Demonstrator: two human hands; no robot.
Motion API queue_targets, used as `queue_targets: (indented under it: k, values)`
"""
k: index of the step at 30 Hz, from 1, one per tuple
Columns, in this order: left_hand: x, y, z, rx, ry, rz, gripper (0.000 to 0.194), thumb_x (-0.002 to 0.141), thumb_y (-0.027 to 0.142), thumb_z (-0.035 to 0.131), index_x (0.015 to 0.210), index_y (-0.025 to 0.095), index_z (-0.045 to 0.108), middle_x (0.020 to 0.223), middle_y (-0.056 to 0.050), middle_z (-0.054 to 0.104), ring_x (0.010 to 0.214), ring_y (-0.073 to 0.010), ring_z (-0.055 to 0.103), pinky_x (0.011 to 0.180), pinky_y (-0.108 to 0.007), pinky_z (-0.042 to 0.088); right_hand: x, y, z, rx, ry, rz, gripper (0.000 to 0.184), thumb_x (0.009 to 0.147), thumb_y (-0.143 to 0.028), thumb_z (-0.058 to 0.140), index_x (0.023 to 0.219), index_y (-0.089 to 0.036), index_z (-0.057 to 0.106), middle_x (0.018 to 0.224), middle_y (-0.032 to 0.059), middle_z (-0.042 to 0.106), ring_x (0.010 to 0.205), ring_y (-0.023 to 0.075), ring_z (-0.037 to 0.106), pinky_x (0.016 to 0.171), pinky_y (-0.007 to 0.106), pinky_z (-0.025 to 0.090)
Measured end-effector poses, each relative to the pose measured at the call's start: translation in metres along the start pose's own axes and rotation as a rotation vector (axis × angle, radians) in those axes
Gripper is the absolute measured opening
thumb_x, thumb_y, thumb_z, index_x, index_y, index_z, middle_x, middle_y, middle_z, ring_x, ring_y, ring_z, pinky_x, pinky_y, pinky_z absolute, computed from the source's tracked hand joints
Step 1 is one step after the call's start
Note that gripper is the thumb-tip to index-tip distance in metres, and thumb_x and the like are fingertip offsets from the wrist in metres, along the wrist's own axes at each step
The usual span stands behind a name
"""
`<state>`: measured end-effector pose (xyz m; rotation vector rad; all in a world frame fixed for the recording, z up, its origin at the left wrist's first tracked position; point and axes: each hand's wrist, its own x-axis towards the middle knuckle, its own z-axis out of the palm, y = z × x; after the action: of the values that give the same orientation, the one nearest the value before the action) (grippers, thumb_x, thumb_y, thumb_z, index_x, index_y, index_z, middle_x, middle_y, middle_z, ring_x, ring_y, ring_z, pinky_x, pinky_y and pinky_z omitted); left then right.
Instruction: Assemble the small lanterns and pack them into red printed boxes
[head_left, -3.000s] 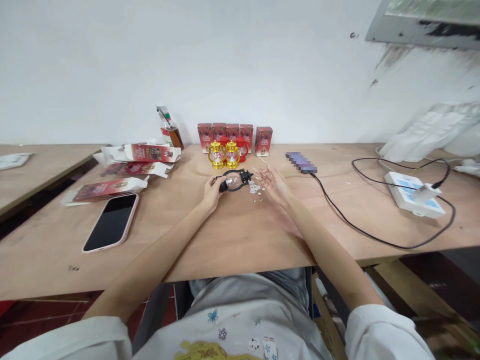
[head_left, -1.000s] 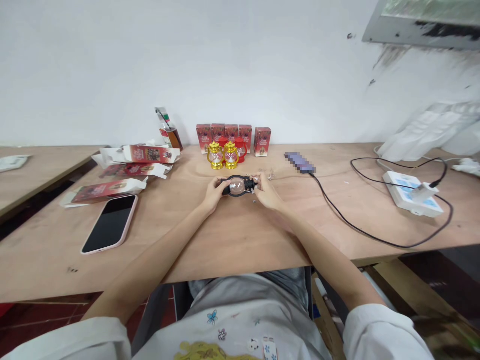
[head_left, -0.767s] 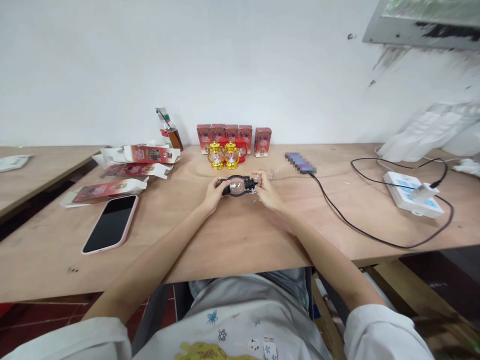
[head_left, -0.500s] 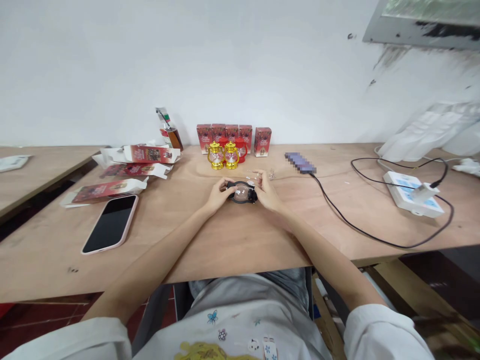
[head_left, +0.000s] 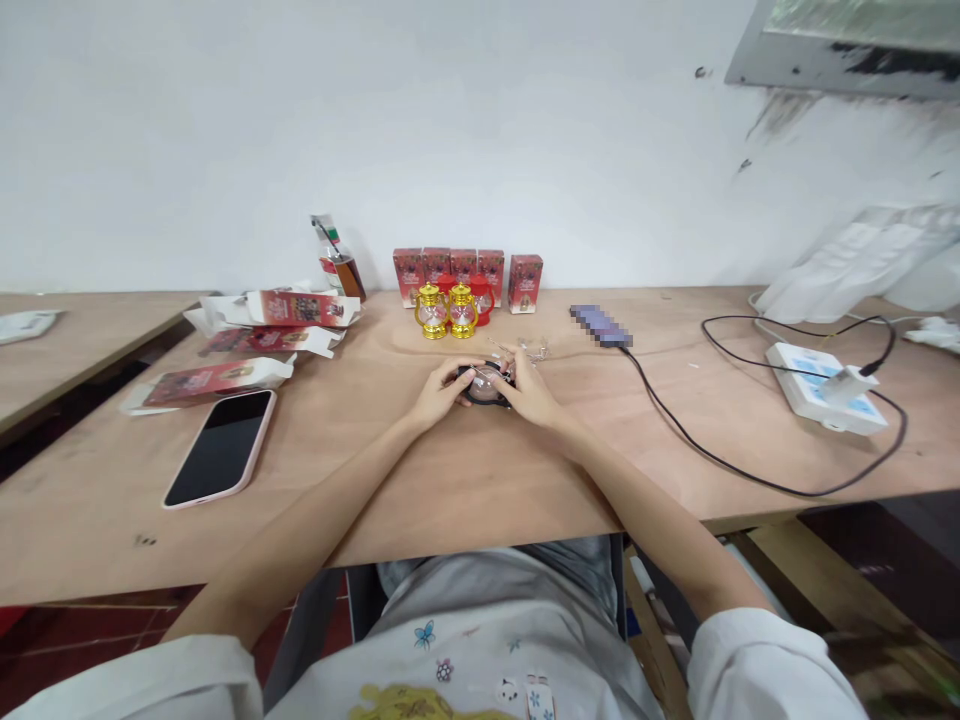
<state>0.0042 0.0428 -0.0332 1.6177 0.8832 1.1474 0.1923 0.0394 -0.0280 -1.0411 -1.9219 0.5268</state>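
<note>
A small black lantern (head_left: 489, 386) with a clear globe lies on its side between my hands, low over the wooden table. My left hand (head_left: 442, 388) is closed around its left end, with the thumb on top. At the opposite end, the fingers of my right hand (head_left: 527, 388) grip the lantern. A thin wire-like piece shows across the globe near my fingertips; its exact shape is too small to tell. Just beyond my right hand lies a small tangle of thin wire pieces (head_left: 538, 350). Two gold lanterns (head_left: 447, 312) stand ahead, with red lanterns (head_left: 482, 300) partly hidden behind them.
Several red printed boxes (head_left: 523, 284) line the wall. Flattened boxes (head_left: 217, 380), a phone (head_left: 222, 448) and a bottle (head_left: 343, 270) are on the left. To the right, a second phone (head_left: 600, 326) has a black cable running to a white power strip (head_left: 825, 388).
My right hand has moved in onto the lantern, its raised fingers now lowered and curled. The thin piece now crosses the globe. My left hand has barely shifted.
</note>
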Motion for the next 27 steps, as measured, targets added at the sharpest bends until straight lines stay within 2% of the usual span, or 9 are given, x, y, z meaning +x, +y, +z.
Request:
queue_targets:
  k: [6,9,12,16,21,27]
  values:
    - [0.001,-0.004,0.002,0.003,0.051,0.029,0.044,0.076,0.059,0.060,0.088,0.017,0.065,0.099,-0.006,0.053,0.081,-0.0154,0.057,0.051,-0.022,0.058,0.000,-0.001,-0.001,-0.036,-0.021,-0.011,0.051,0.086,-0.039,0.054,0.130,-0.017,0.040,0.096,0.0057,0.052,0.088,0.0190,0.051,0.082,0.035,0.043]
    - [0.001,-0.002,0.003,0.013,0.069,0.046,0.045,0.074,0.060,0.062,0.084,0.016,0.066,0.098,-0.006,0.051,0.079,-0.0149,0.056,0.051,-0.022,0.057,-0.001,-0.004,-0.001,-0.064,-0.004,0.012,0.058,0.081,-0.045,0.061,0.128,-0.017,0.043,0.097,0.0059,0.053,0.088,0.0196,0.051,0.082,0.036,0.043]
    - [-0.001,0.002,0.005,0.025,0.080,0.073,0.045,0.073,0.060,0.064,0.081,0.016,0.066,0.102,-0.008,0.050,0.084,-0.0170,0.056,0.051,-0.021,0.055,-0.003,-0.008,-0.001,-0.091,0.049,0.021,0.061,0.077,-0.049,0.065,0.126,-0.019,0.045,0.103,0.0075,0.055,0.092,0.0217,0.052,0.085,0.038,0.044]
    - [-0.003,0.005,0.008,0.049,0.072,0.113,0.040,0.076,0.056,0.061,0.081,0.016,0.065,0.107,-0.010,0.050,0.094,-0.0220,0.055,0.052,-0.023,0.055,-0.004,-0.016,-0.004,-0.165,0.107,-0.043,0.054,0.082,-0.048,0.061,0.126,-0.020,0.048,0.110,0.0107,0.055,0.104,0.0257,0.052,0.093,0.042,0.043]
    - [-0.004,0.007,0.008,0.116,0.062,0.156,0.037,0.079,0.054,0.059,0.081,0.017,0.065,0.110,-0.011,0.051,0.105,-0.0264,0.051,0.053,-0.024,0.054,-0.005,-0.022,-0.005,-0.292,0.136,-0.114,0.057,0.084,-0.045,0.058,0.131,-0.016,0.047,0.118,0.0153,0.051,0.115,0.0304,0.048,0.099,0.046,0.040]
    - [-0.006,0.008,0.008,0.186,0.075,0.202,0.030,0.081,0.048,0.060,0.083,0.019,0.066,0.112,-0.010,0.055,0.109,-0.0249,0.051,0.074,-0.030,0.053,-0.005,-0.019,-0.005,-0.285,0.147,-0.122,0.054,0.082,-0.046,0.060,0.130,-0.023,0.049,0.114,0.0117,0.052,0.111,0.0298,0.051,0.094,0.046,0.044]
